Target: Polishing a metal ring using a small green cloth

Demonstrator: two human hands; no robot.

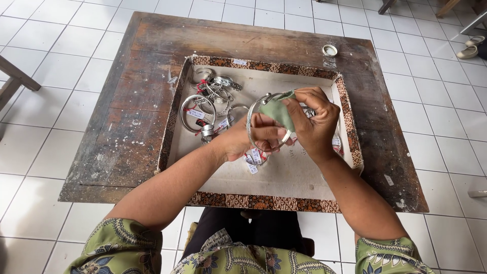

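Note:
My left hand (253, 136) grips a silver bangle (250, 117) held upright over the tray. My right hand (314, 119) presses a small green cloth (280, 109) against the bangle's upper rim. Small white tags on red threads (252, 160) hang below my left hand. Both hands are above the middle of a shallow cream-lined tray (284, 177) with a brown patterned border.
Several more silver bangles and rings with tags (208, 99) lie in the tray's far left part. The tray rests on a worn dark wooden table (127, 116) on a white tiled floor. A small round lid (329, 49) sits at the table's far side. Sandals (471, 46) lie far right.

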